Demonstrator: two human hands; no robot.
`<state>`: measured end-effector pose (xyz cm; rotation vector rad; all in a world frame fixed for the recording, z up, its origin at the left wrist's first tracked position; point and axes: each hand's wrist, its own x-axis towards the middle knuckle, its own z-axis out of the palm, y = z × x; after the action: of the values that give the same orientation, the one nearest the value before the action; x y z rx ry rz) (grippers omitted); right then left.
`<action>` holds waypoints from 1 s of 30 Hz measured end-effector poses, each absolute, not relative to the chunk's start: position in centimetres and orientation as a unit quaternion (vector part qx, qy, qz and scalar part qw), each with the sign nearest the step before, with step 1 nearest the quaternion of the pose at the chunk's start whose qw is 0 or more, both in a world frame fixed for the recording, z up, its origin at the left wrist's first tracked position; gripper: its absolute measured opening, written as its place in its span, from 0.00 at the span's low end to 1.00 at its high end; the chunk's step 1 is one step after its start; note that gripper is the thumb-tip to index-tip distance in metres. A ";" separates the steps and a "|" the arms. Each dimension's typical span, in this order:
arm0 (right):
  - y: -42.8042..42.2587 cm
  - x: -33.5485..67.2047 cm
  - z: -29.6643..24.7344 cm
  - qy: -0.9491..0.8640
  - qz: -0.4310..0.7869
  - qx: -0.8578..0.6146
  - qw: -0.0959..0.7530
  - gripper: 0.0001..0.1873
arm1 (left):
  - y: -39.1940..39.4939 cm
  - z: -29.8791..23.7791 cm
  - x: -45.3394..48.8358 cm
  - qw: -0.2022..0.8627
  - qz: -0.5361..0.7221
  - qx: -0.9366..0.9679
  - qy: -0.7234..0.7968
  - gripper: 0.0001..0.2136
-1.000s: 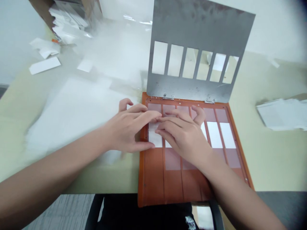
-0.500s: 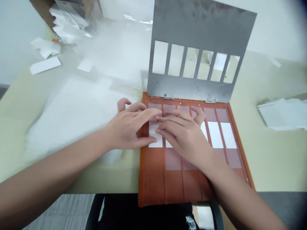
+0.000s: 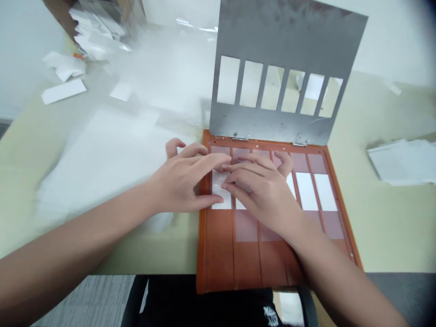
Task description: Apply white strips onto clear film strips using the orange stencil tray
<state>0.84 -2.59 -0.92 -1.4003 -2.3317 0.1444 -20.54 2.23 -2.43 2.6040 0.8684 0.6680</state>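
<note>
An orange tray (image 3: pixel 218 254) with long slots lies at the table's front edge, its grey metal lid (image 3: pixel 289 36) standing open on hinges. White cards (image 3: pixel 305 190) sit in a row across the slots, over pale translucent strips (image 3: pixel 247 226). My left hand (image 3: pixel 185 177) rests at the leftmost card (image 3: pixel 221 200), thumb and index finger spread apart along it. From the right, my right hand (image 3: pixel 262 190) reaches over the tray, its fingertips together on the same card beside the left index finger. Anything thin between those fingertips is too hard to make out. The right hand hides the middle cards.
Thin white sheets (image 3: pixel 102 154) spread left of the tray. A stack of white cards (image 3: pixel 403 161) lies at the right. A cardboard box (image 3: pixel 61 18) with white pieces stands at the back left, near a loose white strip (image 3: pixel 64 91).
Both hands keep almost the same position at the leftmost card. The view has shifted very slightly; nothing else has visibly moved.
</note>
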 end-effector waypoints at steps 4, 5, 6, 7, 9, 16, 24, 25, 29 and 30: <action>-2.6 0.8 -0.9 -0.829 0.037 -0.523 0.195 0.07 | 2.1 -2.0 -20.5 0.134 0.232 0.906 0.328 0.30; -2.6 0.8 -0.9 -0.828 0.032 -0.529 0.185 0.10 | 2.1 -1.9 -20.4 0.128 0.232 0.904 0.335 0.31; -2.7 0.8 -0.9 -0.827 0.030 -0.534 0.172 0.12 | 2.1 -1.9 -20.4 0.122 0.230 0.903 0.342 0.33; -2.7 0.9 -0.9 -0.828 0.031 -0.537 0.159 0.15 | 2.1 -1.9 -20.4 0.118 0.227 0.902 0.348 0.35; -2.7 0.9 -1.0 -0.831 0.044 -0.538 0.137 0.18 | 2.1 -1.9 -20.5 0.119 0.222 0.899 0.358 0.38; -2.6 1.0 -1.0 -0.833 0.052 -0.538 0.119 0.19 | 2.2 -2.1 -20.5 0.135 0.200 0.898 0.369 0.39; -2.6 1.1 -1.1 -0.837 0.030 -0.531 0.126 0.16 | 2.1 -1.9 -20.5 0.127 0.214 0.905 0.345 0.25; -2.6 1.1 -1.1 -0.837 0.028 -0.531 0.126 0.16 | 2.1 -2.0 -20.6 0.126 0.216 0.906 0.341 0.23; -2.5 1.0 -1.0 -0.841 0.028 -0.526 0.124 0.13 | 2.2 -2.2 -20.6 0.132 0.222 0.906 0.337 0.20; -2.5 1.1 -1.1 -0.842 0.026 -0.525 0.125 0.13 | 2.2 -2.2 -20.6 0.133 0.224 0.905 0.337 0.20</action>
<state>1.05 -2.54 -1.06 -1.5287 -2.4522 0.0751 -20.57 2.20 -2.18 2.6239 0.9771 0.6482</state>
